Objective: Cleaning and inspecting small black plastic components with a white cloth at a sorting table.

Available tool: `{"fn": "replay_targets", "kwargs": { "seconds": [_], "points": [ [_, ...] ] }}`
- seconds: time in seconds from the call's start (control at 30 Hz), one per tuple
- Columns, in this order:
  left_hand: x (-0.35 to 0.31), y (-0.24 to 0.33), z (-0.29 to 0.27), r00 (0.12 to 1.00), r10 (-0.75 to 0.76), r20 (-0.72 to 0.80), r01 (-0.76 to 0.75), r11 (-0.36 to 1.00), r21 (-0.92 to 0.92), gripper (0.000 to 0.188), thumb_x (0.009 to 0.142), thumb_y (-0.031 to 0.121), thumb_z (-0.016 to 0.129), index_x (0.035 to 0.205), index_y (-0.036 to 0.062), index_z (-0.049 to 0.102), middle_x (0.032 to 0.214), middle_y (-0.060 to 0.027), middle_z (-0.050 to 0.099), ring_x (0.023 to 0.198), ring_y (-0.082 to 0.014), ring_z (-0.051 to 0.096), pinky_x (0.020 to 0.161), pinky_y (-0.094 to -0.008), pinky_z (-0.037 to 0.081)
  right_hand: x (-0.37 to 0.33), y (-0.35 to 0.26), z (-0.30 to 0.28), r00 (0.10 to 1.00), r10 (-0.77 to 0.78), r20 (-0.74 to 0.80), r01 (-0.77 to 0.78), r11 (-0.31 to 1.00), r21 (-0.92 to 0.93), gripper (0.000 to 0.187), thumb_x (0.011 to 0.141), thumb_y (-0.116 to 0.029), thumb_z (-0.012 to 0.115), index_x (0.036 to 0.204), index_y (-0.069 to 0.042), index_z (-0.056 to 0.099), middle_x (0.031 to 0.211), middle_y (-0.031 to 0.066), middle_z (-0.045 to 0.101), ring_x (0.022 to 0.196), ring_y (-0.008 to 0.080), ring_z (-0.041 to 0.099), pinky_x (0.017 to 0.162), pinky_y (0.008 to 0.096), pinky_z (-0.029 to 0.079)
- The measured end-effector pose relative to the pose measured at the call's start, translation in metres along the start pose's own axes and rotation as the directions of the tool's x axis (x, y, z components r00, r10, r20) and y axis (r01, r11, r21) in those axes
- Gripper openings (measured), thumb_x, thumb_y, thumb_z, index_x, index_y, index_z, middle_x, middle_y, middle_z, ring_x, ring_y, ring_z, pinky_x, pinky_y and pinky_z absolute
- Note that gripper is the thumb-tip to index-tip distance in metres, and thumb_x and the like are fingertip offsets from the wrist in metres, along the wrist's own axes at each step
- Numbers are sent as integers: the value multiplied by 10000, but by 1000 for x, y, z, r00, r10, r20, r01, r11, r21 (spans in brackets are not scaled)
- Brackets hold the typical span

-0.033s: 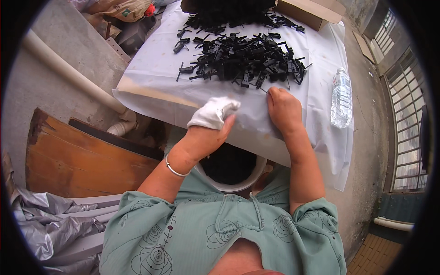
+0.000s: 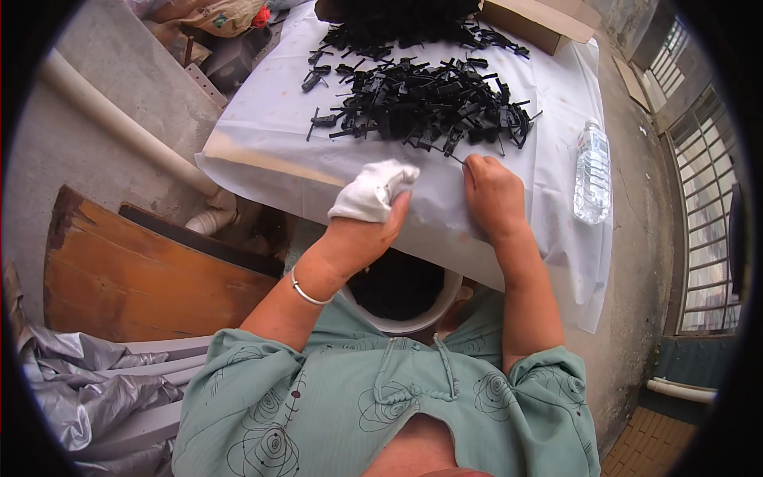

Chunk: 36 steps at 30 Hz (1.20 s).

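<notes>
- Centre of the frame, here's the right hand (image 2: 494,191), fingers curled in narrow, pinching the end of a thin black rod (image 2: 458,160) that points up toward the parts.
- Just left of it, the left hand (image 2: 367,211) hangs near the table's front edge, thumb bare, fingers wrapped in a crumpled white cloth covering (image 2: 366,191); how tight that grip is, or what's inside, I cannot tell.
- Upper middle, there's the big one: a tangled heap of small black plastic-looking parts (image 2: 429,99), rods sticking out all round, right above both hands.
- Under it all, a table draped in a pale, translucent sheet (image 2: 262,131).
- Right side of the frame, a clear plastic bottle (image 2: 592,175) stands on that sheet, well apart from the heap.
- Top right, an open brown cardboard box (image 2: 528,20) sits on the table.
- Lower middle, below the table edge, a round white bucket (image 2: 401,326) shows dark contents, too dim to make out.
</notes>
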<state>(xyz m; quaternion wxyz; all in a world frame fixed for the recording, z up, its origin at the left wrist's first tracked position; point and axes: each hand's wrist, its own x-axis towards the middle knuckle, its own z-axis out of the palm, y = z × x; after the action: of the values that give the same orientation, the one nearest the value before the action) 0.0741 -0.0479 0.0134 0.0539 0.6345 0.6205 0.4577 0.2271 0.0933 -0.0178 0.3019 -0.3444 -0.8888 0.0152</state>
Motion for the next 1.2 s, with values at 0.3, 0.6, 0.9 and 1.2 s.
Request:
{"fn": "replay_targets", "kwargs": {
  "seconds": [0.3, 0.6, 0.9, 1.2],
  "points": [
    [21, -5, 29, 997, -64, -37, 66, 996, 56, 311, 793, 103, 574, 1066, -40, 531, 992, -239, 563, 906, -376, 558, 802, -385, 457, -18, -35, -33, 944, -318, -86, 330, 904, 270, 68, 753, -46, 608, 768, -55, 542, 621, 59, 497, 500, 217, 501, 458, 329, 402],
    [9, 16, 16, 906, -226, 359, 421, 583, -695, 264, 876, 31, 486, 1138, -11, 484, 942, -55, 558, 644, -58, 532, 528, -198, 454, -17, -38, -23, 945, 231, 230, -310, 415, 856, 226, 821, -191, 642, 716, -19, 541, 559, -2, 452, 517, 58, 355, 469, 229, 328],
    [4, 19, 20, 912, -339, 230, 410, 775, -482, 286, 838, 16, 523, 1118, -34, 501, 913, -81, 576, 669, -78, 558, 556, -212, 481, -22, -47, -19, 982, 30, 188, -177, 508, 843, 251, 908, -167, 507, 724, 1, 541, 563, 26, 456, 531, 101, 393, 497, 258, 355],
    [-3, 6, 26, 997, -74, -9, 72, 988, -139, 292, 815, 7, 538, 1102, -35, 508, 935, -86, 586, 834, -122, 558, 758, -261, 476, -23, -56, -17, 894, 108, 434, -447, 230, 864, 289, 941, -218, 465, 769, -12, 570, 625, -60, 482, 560, 52, 383, 501, 210, 339]
  ]
}}
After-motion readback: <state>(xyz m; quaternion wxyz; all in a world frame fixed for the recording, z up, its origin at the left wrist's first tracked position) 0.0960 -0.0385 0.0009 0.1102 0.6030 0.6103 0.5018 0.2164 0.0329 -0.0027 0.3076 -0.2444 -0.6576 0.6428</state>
